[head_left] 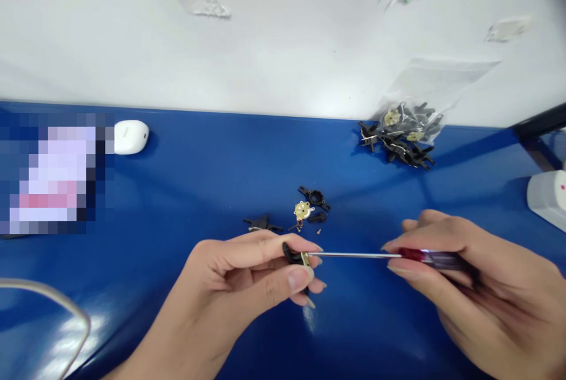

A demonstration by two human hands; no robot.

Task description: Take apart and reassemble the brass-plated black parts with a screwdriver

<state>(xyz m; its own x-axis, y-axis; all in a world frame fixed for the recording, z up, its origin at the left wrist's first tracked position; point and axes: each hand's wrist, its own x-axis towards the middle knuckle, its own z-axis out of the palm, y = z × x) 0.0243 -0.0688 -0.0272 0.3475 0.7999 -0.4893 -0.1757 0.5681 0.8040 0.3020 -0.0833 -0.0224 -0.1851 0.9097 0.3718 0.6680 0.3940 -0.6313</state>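
Note:
Between its thumb and fingers my left hand (247, 285) pinches a small black plastic part (292, 255) with a brass-coloured plate on its right side. My right hand (469, 279) grips a screwdriver (354, 255) by its dark red handle. Its thin metal shaft points left, and the tip meets the brass-coloured plate; fingers partly hide that spot. Just beyond the left hand lie a loose brass-coloured plate (302, 210), a black bracket with a round hole (315, 197), a small black piece (318, 217) and a tiny screw (319, 231). Another black part (263, 223) is partly behind the left hand.
Black parts in a clear plastic bag (409, 126) sit against the white wall at the back right. A white rounded case (131, 137) is at the left, beside a blurred-out device (57, 167). A white cable (82, 315) curves at lower left; a white container (547, 197) stands far right.

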